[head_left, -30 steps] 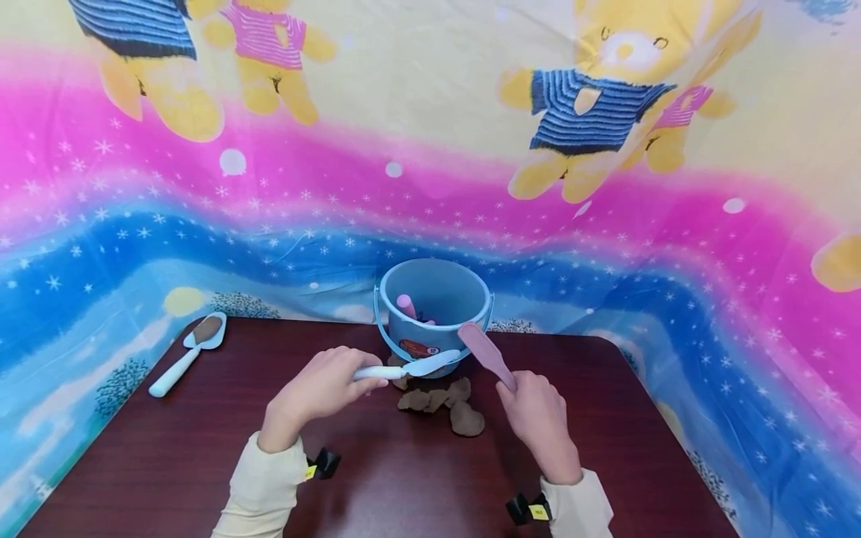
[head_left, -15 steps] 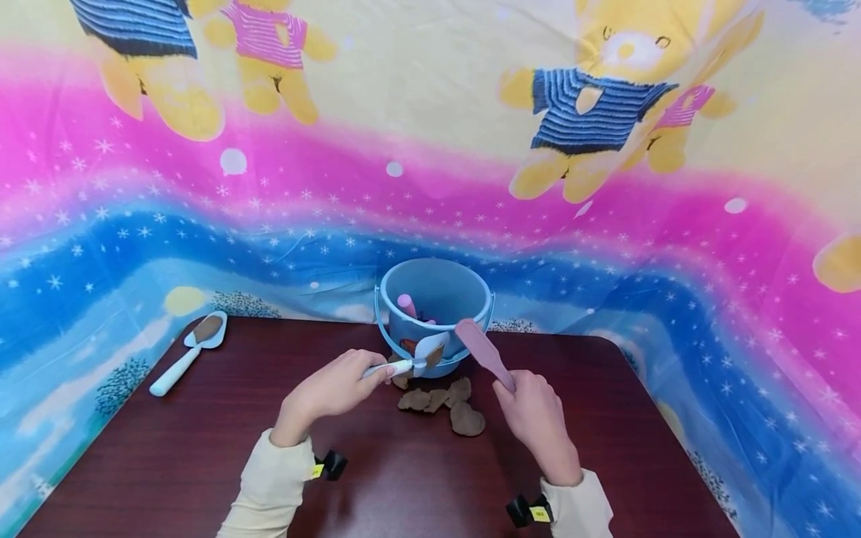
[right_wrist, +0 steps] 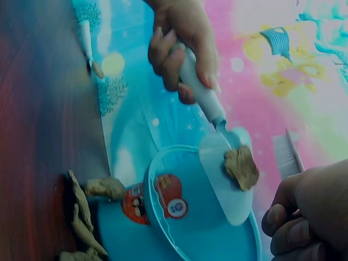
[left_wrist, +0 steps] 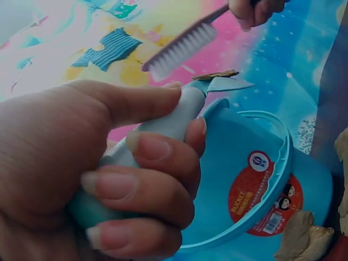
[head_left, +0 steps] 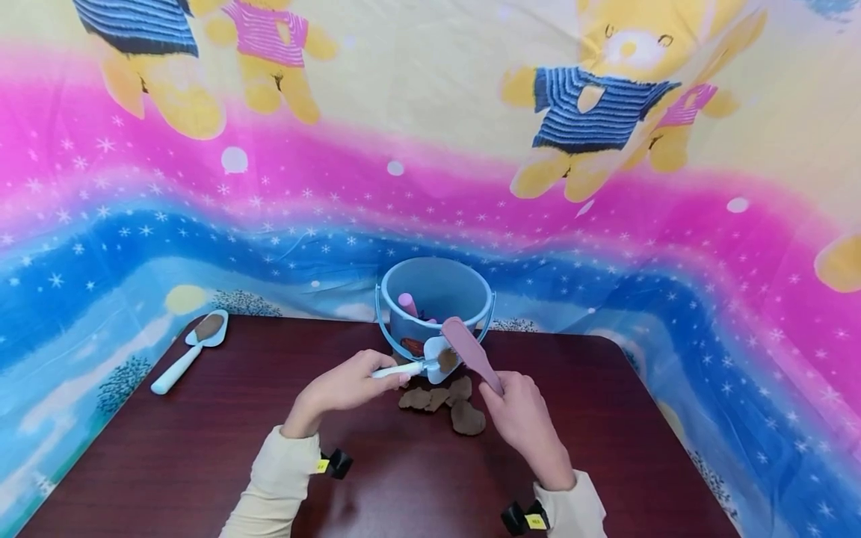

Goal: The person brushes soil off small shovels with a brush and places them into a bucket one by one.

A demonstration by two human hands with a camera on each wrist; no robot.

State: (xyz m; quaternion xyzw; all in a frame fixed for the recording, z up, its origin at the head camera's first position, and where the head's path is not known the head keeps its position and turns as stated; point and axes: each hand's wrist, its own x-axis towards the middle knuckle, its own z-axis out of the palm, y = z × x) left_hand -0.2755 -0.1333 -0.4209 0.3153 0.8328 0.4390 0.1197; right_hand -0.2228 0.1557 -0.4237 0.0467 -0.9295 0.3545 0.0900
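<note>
My left hand point(head_left: 346, 385) grips the white handle of a small toy shovel point(left_wrist: 182, 111). On its pale blue blade lies a brown lump of clay point(right_wrist: 241, 167). The blade is in front of the blue bucket point(head_left: 451, 288), near its rim. My right hand point(head_left: 525, 411) holds a pink brush point(head_left: 471, 353) by its handle. White bristles point(left_wrist: 182, 51) show in the left wrist view, facing the shovel just above the clay; whether they touch it I cannot tell. Inside the bucket stands something with a pink rounded end point(head_left: 406, 302), mostly hidden.
Several brown clay pieces point(head_left: 467, 418) lie on the dark red table point(head_left: 377, 478) before the bucket. A second shovel point(head_left: 180, 370) with a brown lump on it rests at the table's far left. Patterned cloth point(head_left: 430, 194) hangs behind and beside the table.
My left hand has moved right and turned the shovel, so its blade face and clay now show. My right hand has shifted the brush left, closer to the blade.
</note>
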